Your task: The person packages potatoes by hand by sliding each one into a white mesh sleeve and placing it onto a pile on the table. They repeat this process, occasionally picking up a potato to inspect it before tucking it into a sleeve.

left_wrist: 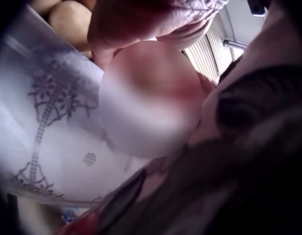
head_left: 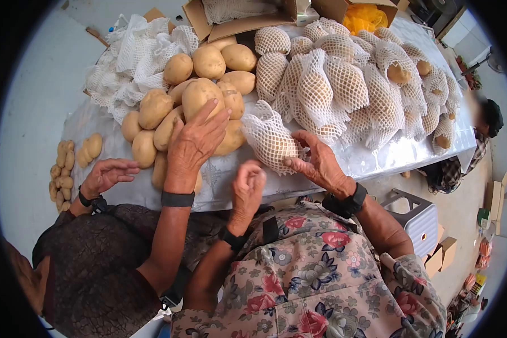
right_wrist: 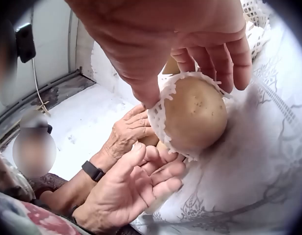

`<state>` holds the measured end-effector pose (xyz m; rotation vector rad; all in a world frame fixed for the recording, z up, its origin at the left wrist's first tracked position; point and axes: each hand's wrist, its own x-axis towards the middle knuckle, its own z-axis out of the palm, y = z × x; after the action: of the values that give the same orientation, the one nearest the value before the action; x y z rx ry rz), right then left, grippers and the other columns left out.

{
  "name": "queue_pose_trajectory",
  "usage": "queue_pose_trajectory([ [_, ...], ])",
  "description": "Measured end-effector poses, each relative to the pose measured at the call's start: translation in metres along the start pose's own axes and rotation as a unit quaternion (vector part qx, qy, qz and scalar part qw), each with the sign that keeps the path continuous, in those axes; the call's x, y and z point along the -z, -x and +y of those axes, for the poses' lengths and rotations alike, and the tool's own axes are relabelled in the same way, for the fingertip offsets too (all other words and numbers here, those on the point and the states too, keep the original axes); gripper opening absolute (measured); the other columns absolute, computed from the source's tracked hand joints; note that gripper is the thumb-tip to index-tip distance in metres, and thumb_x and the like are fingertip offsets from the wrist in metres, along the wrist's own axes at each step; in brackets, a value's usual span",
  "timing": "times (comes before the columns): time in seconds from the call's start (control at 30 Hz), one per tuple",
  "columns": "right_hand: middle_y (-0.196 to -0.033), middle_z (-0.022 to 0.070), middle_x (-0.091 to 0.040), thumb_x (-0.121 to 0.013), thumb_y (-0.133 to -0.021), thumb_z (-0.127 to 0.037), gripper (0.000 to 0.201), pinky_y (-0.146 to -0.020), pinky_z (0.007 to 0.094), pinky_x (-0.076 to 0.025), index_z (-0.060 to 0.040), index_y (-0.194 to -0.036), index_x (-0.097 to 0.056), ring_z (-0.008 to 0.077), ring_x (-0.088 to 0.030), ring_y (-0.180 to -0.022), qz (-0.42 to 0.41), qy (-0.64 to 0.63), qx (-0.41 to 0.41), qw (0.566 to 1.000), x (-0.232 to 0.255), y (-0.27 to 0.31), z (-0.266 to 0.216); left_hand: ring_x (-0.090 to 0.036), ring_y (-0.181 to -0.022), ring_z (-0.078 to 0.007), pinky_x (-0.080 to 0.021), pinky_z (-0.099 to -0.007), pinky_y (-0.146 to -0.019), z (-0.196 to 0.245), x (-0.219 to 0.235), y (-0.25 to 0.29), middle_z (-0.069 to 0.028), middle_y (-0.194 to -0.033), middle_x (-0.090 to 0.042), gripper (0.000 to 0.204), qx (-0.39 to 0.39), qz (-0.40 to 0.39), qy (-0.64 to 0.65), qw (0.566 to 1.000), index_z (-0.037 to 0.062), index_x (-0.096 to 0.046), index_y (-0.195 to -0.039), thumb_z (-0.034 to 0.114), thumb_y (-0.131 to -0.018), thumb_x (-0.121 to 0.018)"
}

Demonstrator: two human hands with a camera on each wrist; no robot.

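My right hand (head_left: 324,163) holds a potato (right_wrist: 200,115) in a white foam net sleeve (head_left: 267,135), thumb on one side and fingers on the other. In the right wrist view the potato's bare end shows at the net's mouth, close over the tablecloth. My left hand (head_left: 248,188) is beside it, palm up in the right wrist view, fingers loosely bent with nothing in them. To the left, another person's hand (head_left: 197,141) rests on a large bare potato (head_left: 201,96) on a heap. That person's other hand (head_left: 110,174) is at the heap's near side.
Netted potatoes (head_left: 343,84) fill the right of the table (head_left: 400,160). Empty foam nets (head_left: 141,62) lie in a pile at the back left. Cardboard boxes (head_left: 242,22) stand behind, one with yellow netting (head_left: 365,18). A grey stool (head_left: 414,222) stands at right.
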<state>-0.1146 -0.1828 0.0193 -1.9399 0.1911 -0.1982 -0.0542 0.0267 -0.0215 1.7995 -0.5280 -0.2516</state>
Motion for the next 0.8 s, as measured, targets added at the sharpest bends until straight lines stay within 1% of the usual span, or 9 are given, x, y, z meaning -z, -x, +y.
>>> queue_pose_trajectory([
  [0.03,-0.109,0.0245,-0.059,-0.070,-0.079,-0.043,0.069,-0.086,0.0382,-0.047,0.0043,-0.123,-0.048,0.0351,-0.060,-0.101,-0.006,0.001,0.003,1.000,0.001,0.001,0.001,-0.057,-0.088,-0.0152,-0.047,-0.0288,-0.078,0.002,0.002,-0.004,-0.0099,-0.104,-0.058,0.034,0.066,0.026,0.087,0.994,-0.0018,-0.050,-0.111,0.023,-0.090,-0.060],
  [0.1,-0.109,0.0245,-0.060,-0.071,-0.077,-0.045,0.072,-0.087,0.0383,-0.048,0.0054,-0.123,-0.048,0.0352,-0.060,-0.103,-0.017,0.002,0.007,1.000,0.004,0.005,0.002,-0.056,-0.097,-0.0161,-0.045,-0.0303,-0.086,0.012,0.003,-0.021,-0.0115,-0.112,-0.057,0.046,0.044,0.059,0.139,0.987,-0.0043,-0.045,-0.122,0.028,-0.092,-0.059],
  [0.2,-0.116,0.0261,-0.056,-0.070,-0.077,-0.047,0.076,-0.091,0.0390,-0.045,0.0067,-0.125,-0.045,0.0366,-0.056,-0.110,-0.124,0.012,-0.032,0.992,0.015,0.007,0.003,-0.054,-0.105,-0.0194,-0.043,-0.0327,-0.092,0.009,-0.010,-0.036,-0.0148,-0.119,-0.055,0.055,0.039,0.003,0.223,0.974,-0.0053,-0.042,-0.126,0.032,-0.090,-0.061],
  [0.33,-0.125,0.0294,-0.048,-0.073,-0.076,-0.042,0.080,-0.096,0.0409,-0.041,0.0076,-0.129,-0.039,0.0400,-0.048,-0.118,-0.049,0.058,0.012,0.997,0.028,0.015,-0.004,-0.051,-0.112,-0.0235,-0.040,-0.0342,-0.096,0.003,-0.013,-0.043,-0.0198,-0.125,-0.050,0.078,0.036,-0.060,0.140,0.988,-0.0051,-0.035,-0.131,0.045,-0.082,-0.068],
  [0.43,-0.127,0.0301,-0.045,-0.076,-0.073,-0.036,0.085,-0.100,0.0420,-0.038,0.0073,-0.132,-0.034,0.0408,-0.045,-0.121,-0.053,0.028,-0.005,0.998,0.024,0.007,-0.020,-0.051,-0.112,-0.0251,-0.041,-0.0351,-0.095,0.005,-0.023,-0.046,-0.0204,-0.126,-0.048,0.082,-0.038,-0.051,0.053,0.997,-0.0041,-0.031,-0.133,0.047,-0.080,-0.069],
  [0.53,-0.123,0.0250,-0.049,-0.078,-0.070,-0.030,0.088,-0.099,0.0410,-0.039,0.0030,-0.135,-0.030,0.0357,-0.049,-0.117,0.008,0.026,-0.003,1.000,0.005,0.004,-0.005,-0.051,-0.109,-0.0246,-0.044,-0.0350,-0.092,0.021,-0.026,-0.047,-0.0191,-0.121,-0.048,0.082,0.003,-0.072,0.184,0.980,-0.0029,-0.032,-0.130,0.047,-0.079,-0.071],
  [0.63,-0.122,0.0197,-0.050,-0.078,-0.069,-0.023,0.085,-0.097,0.0366,-0.041,0.0013,-0.136,-0.031,0.0302,-0.050,-0.115,-0.025,-0.206,0.019,0.978,0.004,0.011,0.003,-0.053,-0.105,-0.0191,-0.045,-0.0312,-0.090,0.023,-0.022,-0.046,-0.0140,-0.117,-0.052,0.078,0.042,-0.060,0.226,0.971,-0.0008,-0.038,-0.127,0.044,-0.076,-0.075],
  [0.7,-0.123,0.0149,-0.050,-0.078,-0.067,-0.010,0.086,-0.099,0.0326,-0.039,0.0013,-0.138,-0.029,0.0240,-0.048,-0.115,-0.050,-0.146,-0.014,0.988,0.005,0.014,0.008,-0.053,-0.103,-0.0170,-0.045,-0.0300,-0.089,0.020,-0.022,-0.053,-0.0116,-0.115,-0.054,0.075,0.013,-0.120,0.212,0.970,0.0003,-0.040,-0.127,0.042,-0.076,-0.076],
  [0.8,-0.127,0.0132,-0.047,-0.078,-0.065,-0.002,0.091,-0.100,0.0322,-0.039,-0.0002,-0.140,-0.026,0.0203,-0.045,-0.118,-0.068,-0.236,-0.037,0.969,-0.001,0.016,0.005,-0.054,-0.102,-0.0160,-0.045,-0.0298,-0.089,0.006,-0.028,-0.052,-0.0086,-0.114,-0.057,0.072,0.094,-0.144,0.261,0.950,-0.0002,-0.044,-0.125,0.040,-0.076,-0.077],
])
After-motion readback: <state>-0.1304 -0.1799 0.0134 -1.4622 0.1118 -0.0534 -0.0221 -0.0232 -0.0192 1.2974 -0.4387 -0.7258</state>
